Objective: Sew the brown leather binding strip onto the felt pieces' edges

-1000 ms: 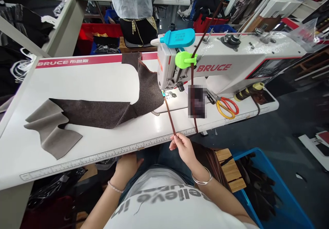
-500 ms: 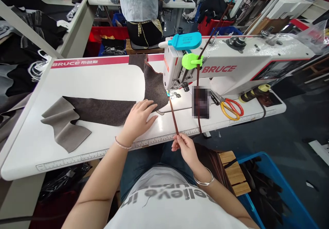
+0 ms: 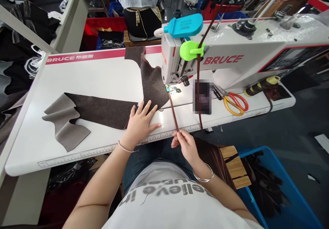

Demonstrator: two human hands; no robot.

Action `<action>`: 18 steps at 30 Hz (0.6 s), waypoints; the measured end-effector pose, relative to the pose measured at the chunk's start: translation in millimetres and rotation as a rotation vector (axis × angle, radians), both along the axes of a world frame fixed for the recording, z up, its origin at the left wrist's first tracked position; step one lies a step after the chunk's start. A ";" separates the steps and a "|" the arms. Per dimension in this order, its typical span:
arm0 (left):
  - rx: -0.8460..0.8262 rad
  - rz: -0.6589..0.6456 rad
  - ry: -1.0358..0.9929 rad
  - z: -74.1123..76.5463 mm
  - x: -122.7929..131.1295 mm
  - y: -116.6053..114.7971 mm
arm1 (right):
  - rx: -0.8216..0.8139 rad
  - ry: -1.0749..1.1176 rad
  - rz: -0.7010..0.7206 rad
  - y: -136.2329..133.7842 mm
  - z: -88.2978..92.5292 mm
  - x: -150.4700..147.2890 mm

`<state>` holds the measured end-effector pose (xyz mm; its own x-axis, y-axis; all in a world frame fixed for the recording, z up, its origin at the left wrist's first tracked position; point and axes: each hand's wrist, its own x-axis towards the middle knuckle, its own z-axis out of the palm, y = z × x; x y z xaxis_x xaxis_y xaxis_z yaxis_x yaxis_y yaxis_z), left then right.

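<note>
Watching from afar: left hand (image 3: 141, 124) flat on white sewing table (image 3: 77, 75), fingers (image 3: 145, 111) spread, tips pressing dark brown leather panel (image 3: 102, 111). Right hand (image 3: 186, 147) pinching brown strip (image 3: 172, 112) between thumb and fingers; strip runs up to presser foot (image 3: 168, 88) of BRUCE sewing machine (image 3: 231, 61). Panel lies left of foot, partly under it.

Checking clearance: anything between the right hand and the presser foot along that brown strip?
Nothing visible. The brown leather strip runs from the right hand to the presser foot; the left hand rests on the brown suede panel beside it.
</note>
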<state>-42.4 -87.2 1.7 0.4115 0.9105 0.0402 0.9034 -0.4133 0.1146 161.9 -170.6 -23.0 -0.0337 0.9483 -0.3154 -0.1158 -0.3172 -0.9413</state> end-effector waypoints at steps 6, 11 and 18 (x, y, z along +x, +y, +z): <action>0.007 0.016 -0.004 -0.9 4.8 -6.5 | -0.006 -0.005 -0.017 0.5 -2.6 1.4; -0.001 0.026 0.013 0.2 7.2 -6.9 | -0.027 -0.005 -0.019 0.2 -5.0 2.2; 0.017 0.056 0.015 -0.3 15.3 -10.2 | -0.033 -0.002 -0.012 0.5 -6.1 1.7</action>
<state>-27.1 -97.4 1.5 0.3606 0.9313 0.0503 0.9266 -0.3639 0.0945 163.6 -170.1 -29.1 -0.0214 0.9377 -0.3467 -0.1175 -0.3467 -0.9306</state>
